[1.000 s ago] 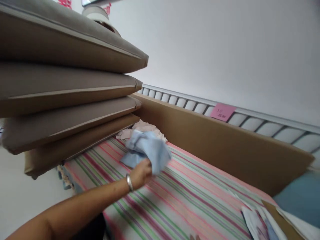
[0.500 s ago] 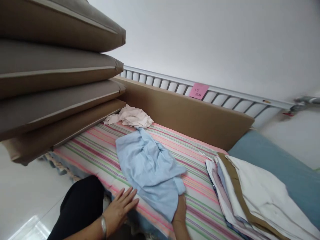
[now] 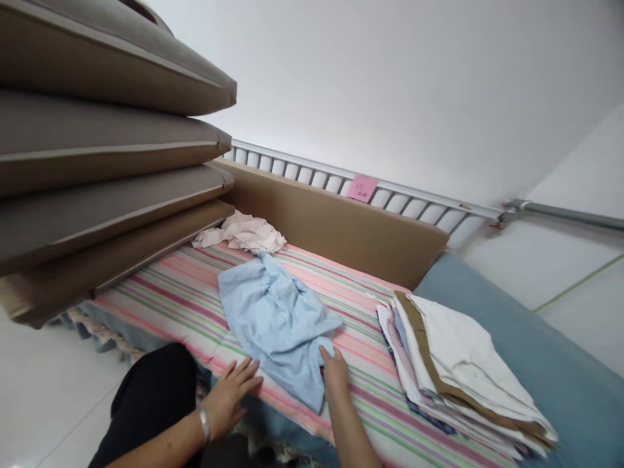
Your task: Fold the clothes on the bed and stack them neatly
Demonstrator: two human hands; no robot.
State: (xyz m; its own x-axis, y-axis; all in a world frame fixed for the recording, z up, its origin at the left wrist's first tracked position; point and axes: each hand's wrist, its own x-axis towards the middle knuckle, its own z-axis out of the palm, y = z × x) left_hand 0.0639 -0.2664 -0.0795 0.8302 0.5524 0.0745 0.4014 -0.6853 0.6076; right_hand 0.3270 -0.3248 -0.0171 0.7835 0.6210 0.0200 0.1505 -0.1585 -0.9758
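Note:
A crumpled light blue garment (image 3: 277, 318), likely a shirt, lies across the striped sheet (image 3: 370, 377). At its lower right edge my right hand (image 3: 336, 374) has thumb and fingers closed on the cloth. The palm side of that hand is hidden. My left hand (image 3: 229, 396), with a silver bangle on its wrist, lies at the front edge of the bed. Its fingers are spread and hold nothing, just short of the garment's near edge. Farther right sits a stack of folded clothes (image 3: 458, 351), with white on top and a brown piece beneath.
Several thick grey-brown cushions (image 3: 107, 130) are piled high at the left. A bunched pale pink cloth (image 3: 248, 233) lies by the tan headboard-like panel (image 3: 331, 214). Behind it runs a white radiator (image 3: 292, 172) with a pink note (image 3: 363, 187). My dark-clad knee (image 3: 156, 383) is at the bed's edge.
My right hand has come from under the garment's lower right corner to grip its edge from above. My left hand stays spread at the bed's edge. The view has shifted to the right.

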